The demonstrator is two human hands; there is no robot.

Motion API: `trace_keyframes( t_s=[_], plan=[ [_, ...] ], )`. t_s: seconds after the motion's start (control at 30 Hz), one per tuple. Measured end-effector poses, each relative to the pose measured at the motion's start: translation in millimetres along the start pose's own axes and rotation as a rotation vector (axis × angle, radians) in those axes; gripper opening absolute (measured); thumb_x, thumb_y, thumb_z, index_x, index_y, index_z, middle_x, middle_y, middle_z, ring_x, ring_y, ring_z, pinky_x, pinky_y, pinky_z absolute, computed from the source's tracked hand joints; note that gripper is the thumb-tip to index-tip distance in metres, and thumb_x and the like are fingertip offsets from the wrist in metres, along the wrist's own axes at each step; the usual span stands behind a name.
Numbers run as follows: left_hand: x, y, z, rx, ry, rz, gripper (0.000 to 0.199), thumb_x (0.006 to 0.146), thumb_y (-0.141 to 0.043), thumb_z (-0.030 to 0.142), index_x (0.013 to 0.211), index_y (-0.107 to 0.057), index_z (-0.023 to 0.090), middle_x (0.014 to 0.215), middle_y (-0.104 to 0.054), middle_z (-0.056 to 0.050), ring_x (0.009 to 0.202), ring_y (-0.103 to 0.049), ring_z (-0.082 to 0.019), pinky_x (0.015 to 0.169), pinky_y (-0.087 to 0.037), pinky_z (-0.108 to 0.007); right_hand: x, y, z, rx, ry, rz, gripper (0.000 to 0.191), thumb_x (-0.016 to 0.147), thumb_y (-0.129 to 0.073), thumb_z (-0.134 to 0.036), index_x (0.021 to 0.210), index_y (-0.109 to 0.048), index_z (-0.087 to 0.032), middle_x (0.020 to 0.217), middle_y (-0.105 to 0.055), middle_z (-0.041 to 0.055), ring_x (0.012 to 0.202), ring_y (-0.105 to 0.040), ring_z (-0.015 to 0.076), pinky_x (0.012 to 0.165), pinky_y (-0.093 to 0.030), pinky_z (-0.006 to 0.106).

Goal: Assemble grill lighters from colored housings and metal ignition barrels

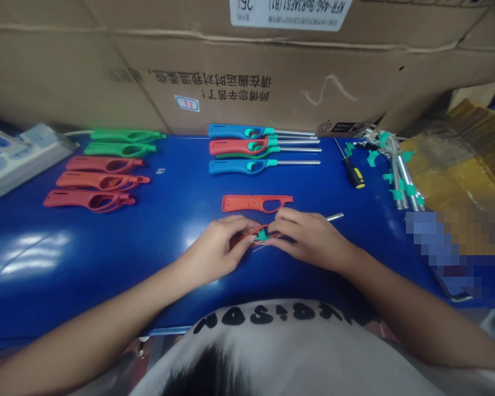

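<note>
Pinching of a slim red plastic lighter shell is done by the left hand and the right hand, both grasping it at the fingertips (a light, even hold suits it) above the glossy blue counter, with an orange plastic shell lying at 12 o'clock.

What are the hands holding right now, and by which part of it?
Both hands hold a red plastic lighter body near its teal insert: left hand at one side, right hand at the other. Fingers hide the exact grip.

Bright tabletop glare, wide-angle bowed edges
</note>
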State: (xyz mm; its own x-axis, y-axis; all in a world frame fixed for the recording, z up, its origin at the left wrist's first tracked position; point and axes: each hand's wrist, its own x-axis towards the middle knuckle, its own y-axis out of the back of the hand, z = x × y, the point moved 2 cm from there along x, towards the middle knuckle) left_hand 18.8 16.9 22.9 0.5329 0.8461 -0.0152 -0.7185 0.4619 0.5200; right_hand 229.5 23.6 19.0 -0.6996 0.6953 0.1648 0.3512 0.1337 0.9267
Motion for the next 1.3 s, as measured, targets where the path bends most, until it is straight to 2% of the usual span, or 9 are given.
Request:
trace_keyframes(
  t_s=[0.17,0.37,0.53,0.67,0.73,0.83,0.93,1.1,1.3],
  plan=[
    [-0.3,0.3,0.5,0.012,0.009,-0.002,0.018,0.094,-0.057,0.014,0.104,-0.071,0.018,0.099,-0.075,-0.004,0.086,-0.069,-0.016,0.076,-0.053,-0.028,0.3,2.3,0.6,0.003,0.022,-0.002,0.024,0.098,-0.060,-0.043,0.095,-0.067,-0.020,0.089,-0.068,0.0020,0.076,-0.063,0.0147,0.063,-0.042,0.027],
    [0.3,0.5,-1.7,0.005,0.007,0.013,0.019,0.094,-0.059,0.014,0.106,-0.073,0.016,0.100,-0.075,-0.005,0.089,-0.069,-0.016,0.077,-0.053,-0.027,-1.1,10.7,5.6,0.266,0.006,-0.081,0.016,0.096,-0.064,-0.030,0.108,-0.067,-0.020,0.102,-0.067,0.0040,0.088,-0.065,0.0153,0.074,-0.048,0.026],
    [-1.2,1.3,-5.8,0.137,-0.100,0.017,0.027,0.100,-0.053,0.019,0.121,-0.070,0.017,0.104,-0.070,-0.008,0.094,-0.066,-0.018,0.084,-0.053,-0.031,-1.8,11.3,13.0,0.379,0.024,-0.013,0.009,0.097,-0.063,-0.023,0.104,-0.067,-0.020,0.100,-0.067,0.0038,0.089,-0.064,0.0137,0.078,-0.049,0.025],
    [-3.7,-0.4,-7.0,0.455,-0.172,0.049,0.033,0.103,-0.049,0.024,0.131,-0.066,0.019,0.104,-0.064,-0.010,0.099,-0.061,-0.024,0.085,-0.051,-0.041,0.0,8.0,19.8,0.353,0.024,0.036,0.008,0.094,-0.067,-0.023,0.101,-0.068,-0.019,0.096,-0.067,0.0037,0.076,-0.060,0.0119,0.068,-0.049,0.024],
    [-4.8,-1.3,-5.2,0.536,-0.180,0.037,0.035,0.104,-0.046,0.025,0.134,-0.063,0.017,0.108,-0.062,-0.012,0.101,-0.060,-0.026,0.086,-0.051,-0.043,1.2,7.7,23.0,0.340,0.008,0.056,0.007,0.093,-0.069,-0.024,0.098,-0.068,-0.019,0.091,-0.066,0.0026,0.069,-0.057,0.0107,0.064,-0.047,0.023],
    [-6.2,-1.1,-0.3,0.593,-0.187,0.021,0.040,0.104,-0.047,0.029,0.140,-0.057,0.014,0.117,-0.061,-0.015,0.106,-0.058,-0.028,0.089,-0.052,-0.047,1.9,9.4,26.0,0.334,-0.009,0.106,0.006,0.092,-0.070,-0.023,0.096,-0.069,-0.018,0.086,-0.064,0.0017,0.066,-0.055,0.0100,0.061,-0.046,0.022],
    [-7.6,-0.1,3.8,0.622,-0.205,0.011,0.040,0.102,-0.050,0.027,0.140,-0.055,0.016,0.127,-0.059,-0.015,0.113,-0.058,-0.030,0.094,-0.052,-0.048,0.5,12.5,26.3,0.317,-0.011,0.125,0.006,0.092,-0.069,-0.021,0.097,-0.069,-0.018,0.091,-0.066,0.0033,0.071,-0.058,0.0107,0.065,-0.048,0.022],
    [-9.5,-0.1,3.9,0.597,-0.237,0.019,0.028,0.102,-0.050,0.020,0.127,-0.062,0.017,0.128,-0.062,-0.012,0.117,-0.058,-0.028,0.099,-0.052,-0.046,-4.0,20.3,21.4,0.256,0.063,0.052,0.009,0.094,-0.064,-0.024,0.101,-0.068,-0.019,0.100,-0.067,0.0055,0.088,-0.063,0.0148,0.076,-0.050,0.026],
    [-10.1,-1.6,-1.3,0.640,-0.276,0.015,0.031,0.100,-0.052,0.015,0.128,-0.064,0.019,0.126,-0.064,-0.012,0.115,-0.059,-0.028,0.095,-0.055,-0.046,-3.6,18.3,12.0,0.006,0.185,-0.008,0.017,0.100,-0.055,-0.025,0.096,-0.071,-0.021,0.096,-0.069,0.0033,0.085,-0.063,0.0149,0.068,-0.044,0.027]
  ],
)
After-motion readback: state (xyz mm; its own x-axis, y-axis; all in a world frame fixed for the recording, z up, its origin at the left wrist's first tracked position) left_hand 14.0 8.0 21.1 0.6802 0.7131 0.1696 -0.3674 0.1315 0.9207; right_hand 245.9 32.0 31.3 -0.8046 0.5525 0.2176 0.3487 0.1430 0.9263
